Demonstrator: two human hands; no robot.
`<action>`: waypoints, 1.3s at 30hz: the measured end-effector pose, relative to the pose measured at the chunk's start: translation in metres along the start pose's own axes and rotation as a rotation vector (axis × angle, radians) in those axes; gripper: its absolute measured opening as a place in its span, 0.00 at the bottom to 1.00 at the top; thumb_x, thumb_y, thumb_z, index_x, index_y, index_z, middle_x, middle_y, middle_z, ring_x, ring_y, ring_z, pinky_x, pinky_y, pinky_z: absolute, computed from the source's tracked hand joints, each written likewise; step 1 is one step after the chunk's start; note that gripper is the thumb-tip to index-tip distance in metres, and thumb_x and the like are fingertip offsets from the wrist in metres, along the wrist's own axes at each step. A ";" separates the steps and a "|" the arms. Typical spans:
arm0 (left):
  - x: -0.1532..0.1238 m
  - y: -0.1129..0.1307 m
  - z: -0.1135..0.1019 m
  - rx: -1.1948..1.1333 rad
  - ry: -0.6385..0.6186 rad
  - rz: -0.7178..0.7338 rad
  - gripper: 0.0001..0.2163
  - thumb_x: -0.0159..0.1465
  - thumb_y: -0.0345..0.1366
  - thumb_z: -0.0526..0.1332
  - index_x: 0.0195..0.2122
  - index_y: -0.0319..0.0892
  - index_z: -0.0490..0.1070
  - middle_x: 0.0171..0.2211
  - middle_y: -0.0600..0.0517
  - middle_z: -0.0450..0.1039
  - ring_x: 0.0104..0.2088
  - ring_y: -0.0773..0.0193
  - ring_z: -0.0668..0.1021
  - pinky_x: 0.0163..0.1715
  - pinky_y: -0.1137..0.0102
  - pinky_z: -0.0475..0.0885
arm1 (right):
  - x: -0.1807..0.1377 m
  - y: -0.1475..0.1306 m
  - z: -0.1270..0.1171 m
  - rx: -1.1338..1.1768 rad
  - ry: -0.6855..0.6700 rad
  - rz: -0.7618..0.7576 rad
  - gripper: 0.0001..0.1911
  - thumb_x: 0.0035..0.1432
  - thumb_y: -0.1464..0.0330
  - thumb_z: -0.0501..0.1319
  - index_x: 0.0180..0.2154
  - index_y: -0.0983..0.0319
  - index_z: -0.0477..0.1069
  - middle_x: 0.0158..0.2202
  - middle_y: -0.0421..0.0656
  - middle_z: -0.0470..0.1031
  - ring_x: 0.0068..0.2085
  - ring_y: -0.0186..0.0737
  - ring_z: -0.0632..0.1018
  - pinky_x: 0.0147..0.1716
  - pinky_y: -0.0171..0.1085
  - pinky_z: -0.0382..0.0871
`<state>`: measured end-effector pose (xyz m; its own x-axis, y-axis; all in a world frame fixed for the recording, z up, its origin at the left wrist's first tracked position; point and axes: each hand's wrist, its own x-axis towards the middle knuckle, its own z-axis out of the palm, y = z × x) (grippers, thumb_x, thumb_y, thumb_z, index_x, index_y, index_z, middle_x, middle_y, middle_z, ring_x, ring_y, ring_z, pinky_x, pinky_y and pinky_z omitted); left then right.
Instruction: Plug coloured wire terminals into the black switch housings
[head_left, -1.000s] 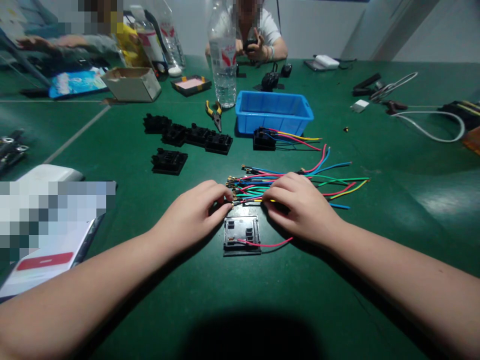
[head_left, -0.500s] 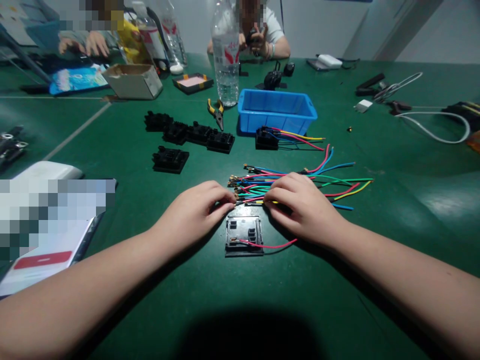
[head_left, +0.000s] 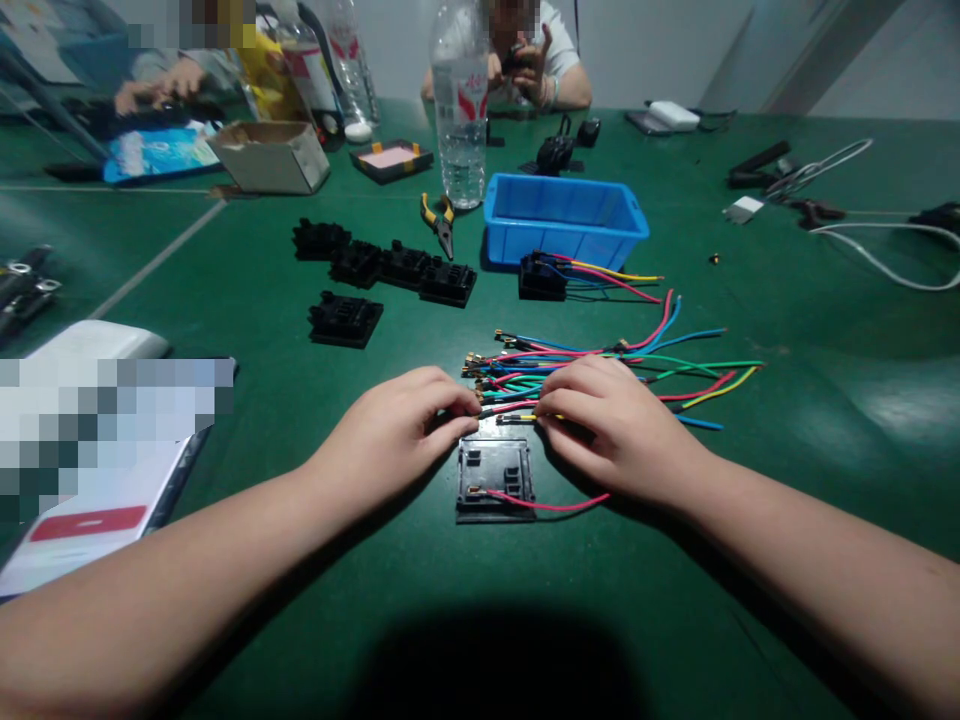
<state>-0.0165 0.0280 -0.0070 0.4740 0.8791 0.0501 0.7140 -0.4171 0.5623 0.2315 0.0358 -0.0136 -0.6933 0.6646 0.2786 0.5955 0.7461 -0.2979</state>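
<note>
My left hand (head_left: pixel 420 415) is closed in a pinch at the left end of the wire bundle, its fingertips on the metal terminal of a red wire (head_left: pixel 517 407). Over the bundle's middle, my right hand (head_left: pixel 615 425) has its fingers closed on a yellow wire (head_left: pixel 529 418), whose terminal end sticks out to the left. Red, blue, green and yellow wires (head_left: pixel 705 365) lie beneath and beyond it. Just below both hands sits a flat black plastic housing (head_left: pixel 487 468) with small slots. A single red wire (head_left: pixel 562 505) has its terminal in the housing's lower left part.
Several black plastic housings (head_left: pixel 346 320) lie at the left behind my hands. Yellow-handled pliers (head_left: pixel 439 225), a water bottle (head_left: pixel 460 130) and a blue bin (head_left: pixel 566 245) stand farther back. A wired black housing (head_left: pixel 541 278) touches the bin's front. People sit across the table.
The yellow wire's terminal end has come slightly away from the bundle, toward me, with my right hand. My left hand keeps its pinch. The whole view has shifted a little.
</note>
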 end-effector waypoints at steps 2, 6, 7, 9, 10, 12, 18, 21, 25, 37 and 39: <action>0.000 0.000 0.000 -0.013 0.012 0.003 0.06 0.65 0.36 0.61 0.38 0.43 0.76 0.38 0.52 0.75 0.41 0.62 0.76 0.41 0.68 0.69 | 0.000 0.001 0.000 -0.002 0.000 0.000 0.08 0.62 0.71 0.57 0.37 0.64 0.74 0.39 0.46 0.75 0.42 0.44 0.72 0.42 0.44 0.62; 0.001 0.000 0.001 -0.012 0.034 0.005 0.06 0.64 0.36 0.60 0.38 0.43 0.75 0.38 0.52 0.74 0.40 0.62 0.75 0.39 0.68 0.68 | -0.001 0.001 0.000 -0.012 -0.014 -0.008 0.07 0.62 0.70 0.57 0.38 0.63 0.74 0.39 0.46 0.75 0.42 0.44 0.72 0.43 0.44 0.62; 0.001 0.001 0.001 -0.008 0.039 0.006 0.06 0.64 0.37 0.60 0.38 0.43 0.75 0.38 0.52 0.74 0.39 0.62 0.75 0.38 0.68 0.68 | -0.001 0.001 -0.001 -0.013 -0.014 -0.010 0.07 0.62 0.70 0.57 0.38 0.63 0.74 0.39 0.46 0.75 0.42 0.44 0.71 0.43 0.44 0.62; 0.001 0.001 0.000 -0.005 0.046 0.006 0.06 0.64 0.37 0.59 0.38 0.43 0.75 0.38 0.52 0.74 0.39 0.62 0.75 0.38 0.69 0.68 | -0.001 0.000 -0.001 -0.011 -0.008 -0.014 0.07 0.62 0.70 0.57 0.38 0.63 0.74 0.39 0.46 0.75 0.42 0.45 0.71 0.43 0.44 0.62; 0.001 0.002 -0.001 -0.008 0.050 0.001 0.06 0.65 0.37 0.59 0.38 0.43 0.74 0.38 0.51 0.74 0.38 0.62 0.75 0.37 0.69 0.68 | -0.001 -0.001 -0.001 -0.009 -0.004 -0.017 0.07 0.62 0.71 0.56 0.37 0.63 0.74 0.39 0.47 0.75 0.42 0.45 0.71 0.43 0.44 0.63; 0.000 0.003 -0.001 -0.019 0.064 -0.020 0.07 0.65 0.38 0.58 0.38 0.43 0.73 0.37 0.52 0.75 0.38 0.62 0.75 0.37 0.69 0.69 | -0.001 -0.001 -0.002 -0.006 0.005 -0.021 0.07 0.62 0.71 0.56 0.38 0.63 0.74 0.39 0.47 0.75 0.42 0.45 0.72 0.43 0.45 0.63; -0.001 0.005 -0.001 -0.080 0.100 -0.103 0.07 0.67 0.39 0.56 0.40 0.44 0.70 0.37 0.52 0.76 0.35 0.63 0.76 0.35 0.70 0.70 | -0.002 0.001 0.000 0.006 0.028 -0.038 0.08 0.60 0.73 0.56 0.40 0.62 0.72 0.41 0.49 0.76 0.42 0.46 0.73 0.42 0.44 0.65; -0.002 0.005 -0.001 -0.106 0.123 -0.106 0.07 0.67 0.39 0.55 0.41 0.43 0.68 0.37 0.52 0.75 0.33 0.64 0.75 0.33 0.70 0.70 | -0.002 0.001 0.000 -0.008 0.072 -0.047 0.12 0.56 0.77 0.55 0.41 0.62 0.72 0.40 0.49 0.76 0.41 0.46 0.73 0.41 0.44 0.67; -0.002 0.005 -0.001 -0.134 0.163 -0.082 0.06 0.66 0.38 0.58 0.41 0.43 0.67 0.34 0.54 0.73 0.28 0.68 0.73 0.28 0.73 0.67 | -0.003 0.000 0.000 -0.018 0.118 -0.055 0.14 0.56 0.78 0.53 0.42 0.63 0.71 0.41 0.49 0.76 0.42 0.46 0.74 0.40 0.43 0.70; -0.001 0.003 0.000 -0.168 0.172 -0.087 0.06 0.63 0.36 0.61 0.39 0.42 0.69 0.31 0.54 0.72 0.26 0.69 0.71 0.26 0.74 0.65 | -0.005 0.001 0.002 -0.013 0.133 0.000 0.16 0.58 0.77 0.52 0.46 0.61 0.68 0.43 0.48 0.77 0.43 0.45 0.76 0.41 0.43 0.71; -0.001 0.002 0.001 -0.169 0.168 -0.088 0.06 0.63 0.37 0.61 0.39 0.42 0.70 0.31 0.55 0.73 0.27 0.69 0.72 0.27 0.73 0.66 | -0.005 0.001 0.002 -0.016 0.137 -0.001 0.16 0.58 0.77 0.52 0.46 0.61 0.68 0.43 0.49 0.77 0.43 0.45 0.76 0.41 0.43 0.71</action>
<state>-0.0152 0.0260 -0.0062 0.3113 0.9422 0.1238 0.6458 -0.3053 0.6998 0.2346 0.0329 -0.0167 -0.6324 0.6625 0.4016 0.6021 0.7465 -0.2833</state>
